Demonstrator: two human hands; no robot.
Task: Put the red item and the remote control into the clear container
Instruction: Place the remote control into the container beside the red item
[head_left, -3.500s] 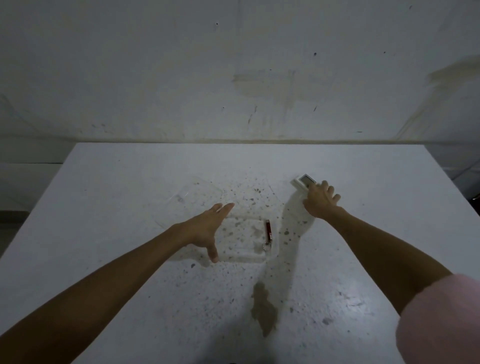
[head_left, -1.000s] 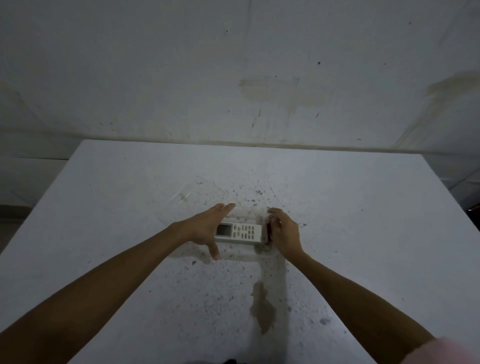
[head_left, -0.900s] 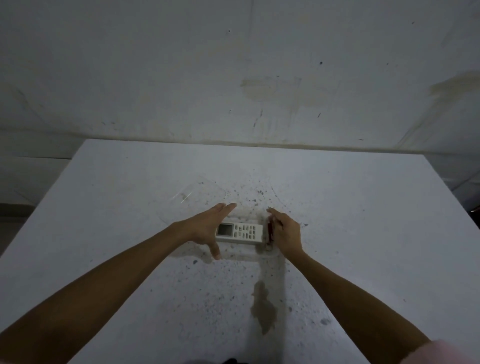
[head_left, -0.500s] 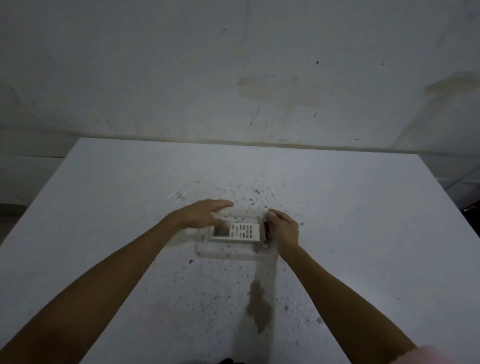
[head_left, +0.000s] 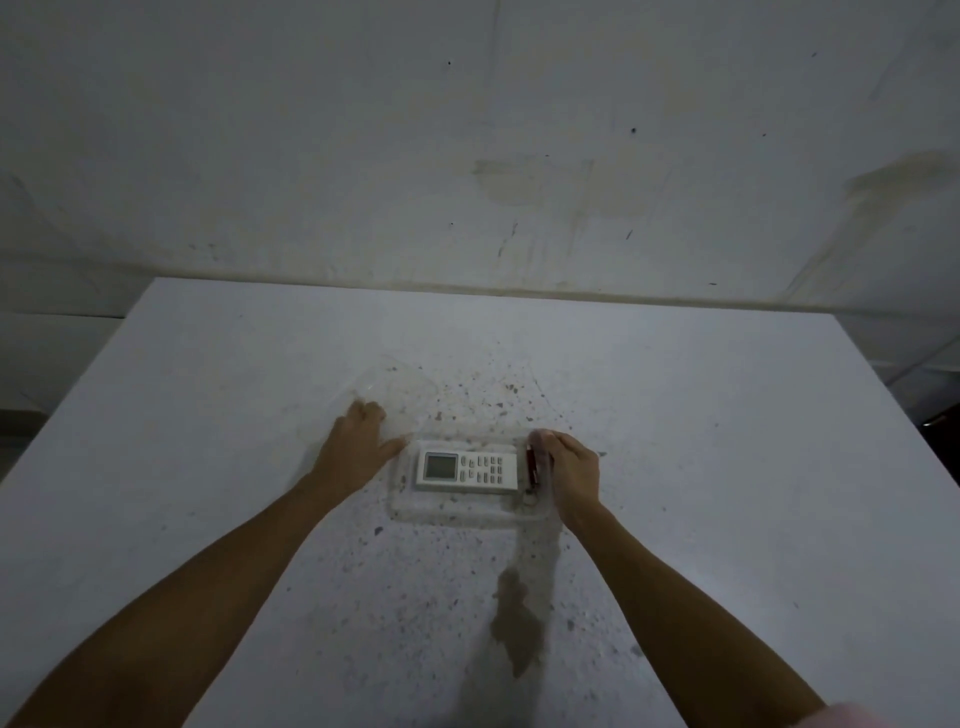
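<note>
Head view. Remote (head_left: 467, 471): white, grey screen at left end, buttons to right; lies flat, face up, inside clear box (head_left: 470, 512). Red item (head_left: 531, 462): slim, dark red, in box at right wall, just beside remote. Change: half second ago left hand (head_left: 358, 449) arched over remote; now moved off to left, fingers loosely curled on second clear tray (head_left: 395, 384), thumb near box. Right hand (head_left: 571, 475): fingers curled together on right rim. Judgement: both items in, task looks complete. Table (head_left: 727, 467): white, speckled, stained.
</note>
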